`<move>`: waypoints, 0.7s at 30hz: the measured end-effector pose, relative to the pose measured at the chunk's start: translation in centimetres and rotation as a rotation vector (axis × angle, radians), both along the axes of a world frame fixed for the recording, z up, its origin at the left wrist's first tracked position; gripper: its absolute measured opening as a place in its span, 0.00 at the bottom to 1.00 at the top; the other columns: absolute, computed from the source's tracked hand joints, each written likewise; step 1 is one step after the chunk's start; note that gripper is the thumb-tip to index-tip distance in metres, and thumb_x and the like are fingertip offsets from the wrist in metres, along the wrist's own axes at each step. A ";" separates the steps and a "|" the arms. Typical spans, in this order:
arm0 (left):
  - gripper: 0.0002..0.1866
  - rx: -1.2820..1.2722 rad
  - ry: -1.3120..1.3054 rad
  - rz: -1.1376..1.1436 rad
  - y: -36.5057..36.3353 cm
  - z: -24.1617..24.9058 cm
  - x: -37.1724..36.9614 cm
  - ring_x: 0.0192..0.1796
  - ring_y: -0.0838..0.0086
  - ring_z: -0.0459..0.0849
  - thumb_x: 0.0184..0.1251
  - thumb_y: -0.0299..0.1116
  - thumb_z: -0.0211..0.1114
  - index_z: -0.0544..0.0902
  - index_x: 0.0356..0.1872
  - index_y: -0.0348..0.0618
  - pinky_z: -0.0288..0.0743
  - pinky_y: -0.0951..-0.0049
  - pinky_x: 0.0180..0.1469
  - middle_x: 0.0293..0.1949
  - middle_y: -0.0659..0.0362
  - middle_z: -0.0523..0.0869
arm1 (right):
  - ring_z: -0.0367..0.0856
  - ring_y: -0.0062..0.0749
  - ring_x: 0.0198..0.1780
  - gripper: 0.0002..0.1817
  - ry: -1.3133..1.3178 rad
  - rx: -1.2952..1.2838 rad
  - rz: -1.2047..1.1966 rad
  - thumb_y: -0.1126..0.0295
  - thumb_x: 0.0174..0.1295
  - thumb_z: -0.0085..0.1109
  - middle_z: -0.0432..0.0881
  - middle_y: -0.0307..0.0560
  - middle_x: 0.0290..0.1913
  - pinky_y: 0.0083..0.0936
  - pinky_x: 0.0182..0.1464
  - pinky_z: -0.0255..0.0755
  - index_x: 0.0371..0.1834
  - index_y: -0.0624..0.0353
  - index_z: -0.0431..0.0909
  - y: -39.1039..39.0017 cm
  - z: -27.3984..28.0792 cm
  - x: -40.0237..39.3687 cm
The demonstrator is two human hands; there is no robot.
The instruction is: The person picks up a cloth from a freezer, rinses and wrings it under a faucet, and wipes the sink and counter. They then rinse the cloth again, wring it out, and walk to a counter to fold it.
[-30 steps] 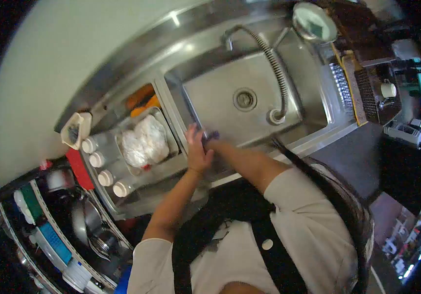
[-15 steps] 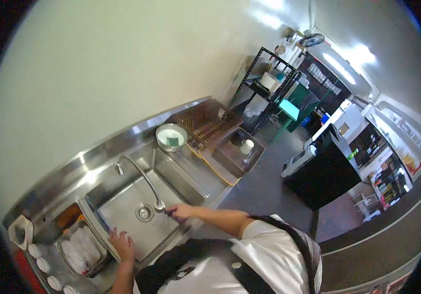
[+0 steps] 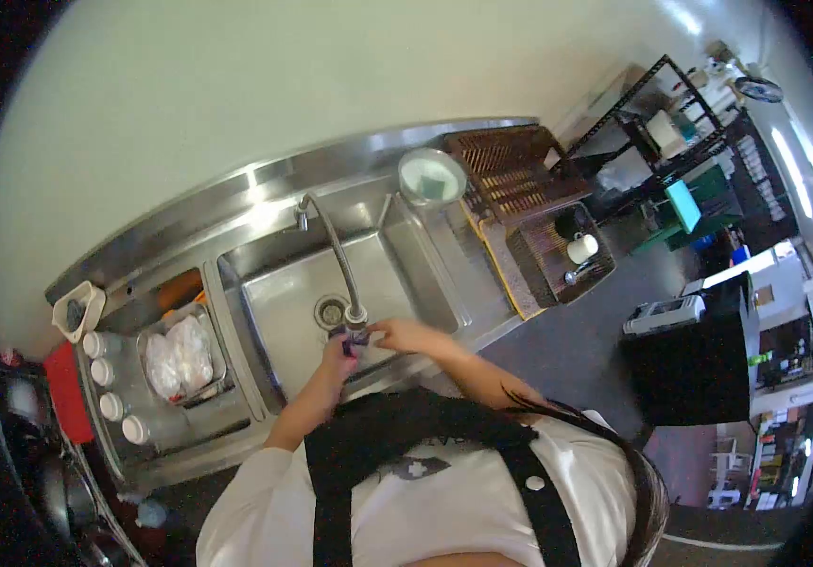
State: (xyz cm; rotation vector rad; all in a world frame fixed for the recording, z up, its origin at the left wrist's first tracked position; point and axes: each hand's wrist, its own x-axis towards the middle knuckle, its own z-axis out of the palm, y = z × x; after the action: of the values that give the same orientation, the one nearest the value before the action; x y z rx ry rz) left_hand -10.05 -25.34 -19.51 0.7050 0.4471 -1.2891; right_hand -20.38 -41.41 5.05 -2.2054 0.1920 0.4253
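Over the near side of the steel sink, my left hand is closed on a small dark object whose kind I cannot make out. The fingers of my right hand are bent in and pinch its right end. Both hands are just below the head of the flexible faucet, close to the drain. Whether water runs is too blurred to tell.
Left of the sink, a second basin holds a tray of plastic-wrapped white food and several white-capped containers. A bowl with a green sponge stands at the back right, beside a brown dish rack and a basket with a white cup.
My left hand has left the sink's left edge and come over to the small dark object, which my right hand held alone. The head view has turned left.
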 end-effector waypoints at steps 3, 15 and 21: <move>0.12 0.295 0.102 0.234 -1.0 3.9 0.5 0.18 0.76 0.72 0.65 0.43 0.61 0.73 0.31 0.48 0.68 0.78 0.16 0.22 0.59 0.73 | 0.78 0.28 0.44 0.18 -0.259 0.184 -0.130 0.62 0.63 0.57 0.84 0.40 0.45 0.28 0.44 0.73 0.54 0.57 0.78 -4.7 3.2 -7.0; 0.16 0.719 -0.361 -0.123 -1.0 3.9 3.2 0.30 0.69 0.79 0.56 0.47 0.69 0.81 0.37 0.46 0.67 0.63 0.27 0.32 0.59 0.81 | 0.75 0.29 0.33 0.12 -0.301 -0.496 -0.715 0.81 0.50 0.58 0.77 0.45 0.25 0.23 0.38 0.69 0.39 0.62 0.84 -10.6 33.8 -24.1; 0.12 0.750 -0.326 0.002 -1.3 0.7 4.0 0.29 0.73 0.78 0.53 0.39 0.68 0.81 0.36 0.47 0.67 0.67 0.27 0.29 0.62 0.81 | 0.75 0.34 0.36 0.13 -0.780 -0.114 0.244 0.66 0.53 0.60 0.79 0.50 0.36 0.25 0.33 0.63 0.35 0.66 0.82 -7.1 45.0 -26.2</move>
State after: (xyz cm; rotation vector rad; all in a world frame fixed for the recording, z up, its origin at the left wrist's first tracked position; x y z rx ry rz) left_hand -6.05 -26.69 -18.78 1.5151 0.6662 -0.9600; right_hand -46.58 -48.53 50.06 -2.3458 -0.4855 -0.3417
